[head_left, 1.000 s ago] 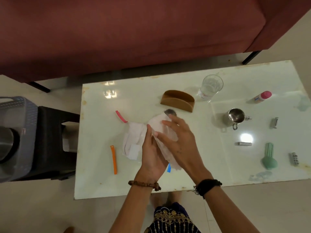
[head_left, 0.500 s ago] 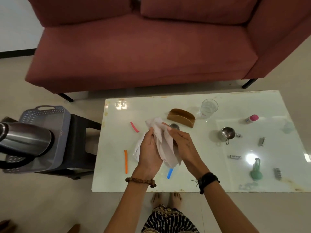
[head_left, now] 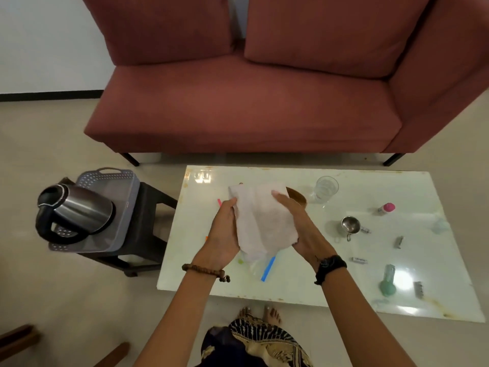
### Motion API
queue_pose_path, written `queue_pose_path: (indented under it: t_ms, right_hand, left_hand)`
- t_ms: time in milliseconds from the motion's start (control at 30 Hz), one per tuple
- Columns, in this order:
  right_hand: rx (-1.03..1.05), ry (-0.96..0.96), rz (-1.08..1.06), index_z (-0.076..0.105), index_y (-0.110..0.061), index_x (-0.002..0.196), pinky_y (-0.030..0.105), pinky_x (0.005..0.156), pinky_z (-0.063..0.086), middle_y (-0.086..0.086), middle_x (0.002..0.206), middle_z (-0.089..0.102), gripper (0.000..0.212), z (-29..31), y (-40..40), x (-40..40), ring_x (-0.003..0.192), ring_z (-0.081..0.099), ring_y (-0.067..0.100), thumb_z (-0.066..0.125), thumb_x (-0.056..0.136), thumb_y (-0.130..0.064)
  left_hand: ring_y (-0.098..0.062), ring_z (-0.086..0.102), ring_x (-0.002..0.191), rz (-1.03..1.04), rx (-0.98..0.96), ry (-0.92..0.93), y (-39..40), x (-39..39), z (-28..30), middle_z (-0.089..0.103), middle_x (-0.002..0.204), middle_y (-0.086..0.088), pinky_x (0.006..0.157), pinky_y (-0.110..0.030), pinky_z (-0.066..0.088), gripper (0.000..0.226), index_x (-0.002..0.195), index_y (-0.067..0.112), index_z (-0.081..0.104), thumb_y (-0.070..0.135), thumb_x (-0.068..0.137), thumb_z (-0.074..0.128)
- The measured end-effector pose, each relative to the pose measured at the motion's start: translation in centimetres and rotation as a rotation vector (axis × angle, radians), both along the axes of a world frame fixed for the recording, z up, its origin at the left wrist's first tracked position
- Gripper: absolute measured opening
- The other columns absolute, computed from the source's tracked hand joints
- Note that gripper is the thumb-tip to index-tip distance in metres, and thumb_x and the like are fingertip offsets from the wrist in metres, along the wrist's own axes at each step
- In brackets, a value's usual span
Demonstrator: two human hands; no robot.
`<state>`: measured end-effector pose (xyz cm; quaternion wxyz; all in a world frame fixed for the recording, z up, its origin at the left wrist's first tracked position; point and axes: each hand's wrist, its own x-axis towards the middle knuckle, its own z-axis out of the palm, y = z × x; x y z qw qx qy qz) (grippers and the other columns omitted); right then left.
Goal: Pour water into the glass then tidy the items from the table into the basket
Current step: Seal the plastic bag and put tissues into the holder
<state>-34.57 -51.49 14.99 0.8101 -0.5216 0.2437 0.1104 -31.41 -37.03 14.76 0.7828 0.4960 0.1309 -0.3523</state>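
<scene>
A pale crumpled cloth [head_left: 260,221] is held up above the white table [head_left: 304,290], between both hands. My left hand [head_left: 224,234] grips its left edge and my right hand [head_left: 296,221] grips its right side. The clear glass [head_left: 325,189] stands at the table's far side. To the left, a grey basket [head_left: 124,207] sits on a dark stool [head_left: 150,223], with a steel kettle [head_left: 76,213] lying inside it. A brown holder [head_left: 299,198] peeks out behind my right hand.
On the table lie a steel cup [head_left: 349,227], a pink-capped bottle [head_left: 386,208], a green brush [head_left: 387,282], a blue strip [head_left: 267,268], a pink strip [head_left: 219,202] and small metal clips. A red sofa [head_left: 251,102] stands behind the table.
Both hands have lifted the cloth off the table and spread it wider. The view has tilted up, so the sofa and the basket with the kettle show more fully.
</scene>
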Motion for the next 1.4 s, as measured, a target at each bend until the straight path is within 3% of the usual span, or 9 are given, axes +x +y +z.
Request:
queue_pose_path:
  t_ms: [100, 233, 367, 600, 700, 967, 1133, 1300, 1400]
  right_hand:
    - [-0.093, 0.009, 0.024, 0.067, -0.011, 0.103, 0.029, 0.067, 0.050, 0.008, 0.101, 0.070, 0.021, 1.8, -0.6, 0.0, 0.095, 0.063, 0.027, 0.064, 0.082, -0.014]
    - [0.106, -0.054, 0.062, 0.068, -0.007, 0.100, 0.026, 0.060, 0.055, 0.004, 0.089, 0.075, 0.020, 4.5, -1.6, 0.3, 0.083, 0.070, 0.020, 0.065, 0.081, -0.012]
    - [0.215, -0.071, 0.035, 0.062, -0.005, 0.111, 0.025, 0.060, 0.057, 0.005, 0.092, 0.074, 0.026, 5.8, -2.0, 0.4, 0.079, 0.071, 0.018, 0.059, 0.085, -0.010]
    - [-0.042, -0.104, 0.052, 0.066, -0.018, 0.097, 0.023, 0.057, 0.056, -0.004, 0.085, 0.075, 0.023, 6.5, -3.7, 1.1, 0.081, 0.069, 0.016, 0.058, 0.083, -0.002]
    - [-0.115, -0.169, 0.150, 0.065, -0.025, 0.106, 0.022, 0.060, 0.055, -0.005, 0.096, 0.073, 0.037, 7.0, -3.7, 1.5, 0.082, 0.069, 0.012, 0.056, 0.082, 0.002]
    - [-0.180, -0.250, 0.225, 0.052, -0.012, 0.125, 0.022, 0.060, 0.055, 0.006, 0.110, 0.061, 0.041, 7.7, -3.3, 2.0, 0.094, 0.058, 0.024, 0.046, 0.088, 0.005]
    - [-0.604, -0.401, 0.377, 0.057, -0.033, 0.120, 0.011, 0.078, 0.046, -0.002, 0.130, 0.054, 0.038, 7.8, -2.0, 1.9, 0.111, 0.052, 0.015, 0.038, 0.096, -0.010]
    - [-1.166, -0.517, 0.777, 0.033, -0.038, 0.139, 0.040, 0.118, 0.007, -0.006, 0.158, 0.008, 0.041, 6.2, -0.9, 1.6, 0.146, 0.003, 0.012, 0.026, 0.101, -0.024]
    - [-1.421, -0.481, 0.900, 0.015, -0.043, 0.143, 0.044, 0.117, -0.005, -0.003, 0.159, -0.006, 0.044, 5.6, -0.4, 1.4, 0.146, -0.009, 0.016, 0.017, 0.099, -0.041]
  left_hand:
    - [-0.029, 0.057, 0.112, 0.068, -0.090, 0.057, 2.4, 0.1, 1.3, 0.065, 0.116, -0.009, 0.092, -0.041, 0.049, 0.044, 0.118, 0.020, 0.061, 0.037, 0.097, 0.026]
    - [-0.033, 0.063, 0.109, 0.170, -0.432, 0.121, 3.9, -0.6, 1.0, 0.066, 0.121, -0.007, 0.081, -0.052, 0.055, 0.072, 0.116, 0.023, 0.066, 0.069, 0.086, 0.019]
    - [-0.043, 0.051, 0.120, -0.002, -0.642, 0.036, 1.3, -1.8, 0.8, 0.057, 0.133, -0.011, 0.090, -0.074, 0.037, 0.082, 0.125, 0.020, 0.058, 0.074, 0.083, 0.014]
    - [-0.030, 0.063, 0.101, -0.172, -0.243, 0.065, 2.1, 1.1, 3.0, 0.070, 0.108, -0.009, 0.091, -0.050, 0.048, 0.033, 0.106, 0.013, 0.068, 0.026, 0.078, 0.056]
    - [-0.020, 0.067, 0.092, -0.172, -0.178, 0.034, 2.2, 1.6, 3.8, 0.074, 0.096, -0.003, 0.086, -0.033, 0.054, 0.024, 0.088, 0.016, 0.077, 0.021, 0.074, 0.059]
    - [-0.019, 0.072, 0.079, -0.041, -0.180, 0.024, 1.9, 2.9, 3.8, 0.076, 0.088, -0.005, 0.066, -0.029, 0.060, 0.024, 0.096, 0.011, 0.068, 0.011, 0.089, 0.046]
    - [-0.024, 0.070, 0.083, -0.019, -0.228, 0.078, 1.9, 3.8, 4.1, 0.072, 0.096, -0.011, 0.066, -0.035, 0.061, 0.027, 0.114, 0.007, 0.055, 0.016, 0.096, 0.037]
    - [-0.023, 0.072, 0.066, 0.000, -0.266, 0.108, 1.5, 4.2, 4.0, 0.072, 0.089, -0.013, 0.048, -0.033, 0.058, 0.043, 0.135, 0.005, 0.039, 0.027, 0.099, 0.029]
    - [-0.027, 0.071, 0.087, -0.027, -0.321, 0.141, 1.7, 4.4, 3.6, 0.073, 0.100, -0.012, 0.072, -0.044, 0.058, 0.054, 0.136, 0.009, 0.039, 0.044, 0.098, 0.025]
